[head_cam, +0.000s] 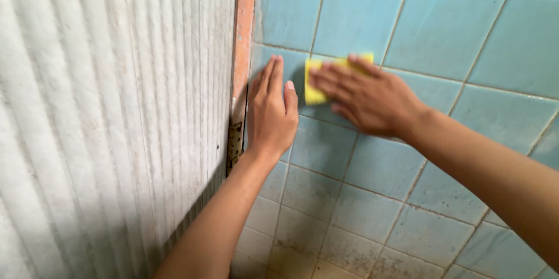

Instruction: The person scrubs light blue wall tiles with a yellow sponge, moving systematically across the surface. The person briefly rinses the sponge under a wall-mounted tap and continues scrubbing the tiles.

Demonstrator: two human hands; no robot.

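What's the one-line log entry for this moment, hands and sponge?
left hand: flat on blue tile wall beside orange door frame | right hand: pressing yellow sponge on tile | ribbed panel: at left

The sponge (pixel 317 84) is bright yellow, flat and roughly rectangular; it lies pressed flat against the blue wall tiles (pixel 355 17), just right of the orange door frame (pixel 244 40). Fingers cover most of it; only its left edge and a strip along its top show; it sits across a grout line between two tiles.
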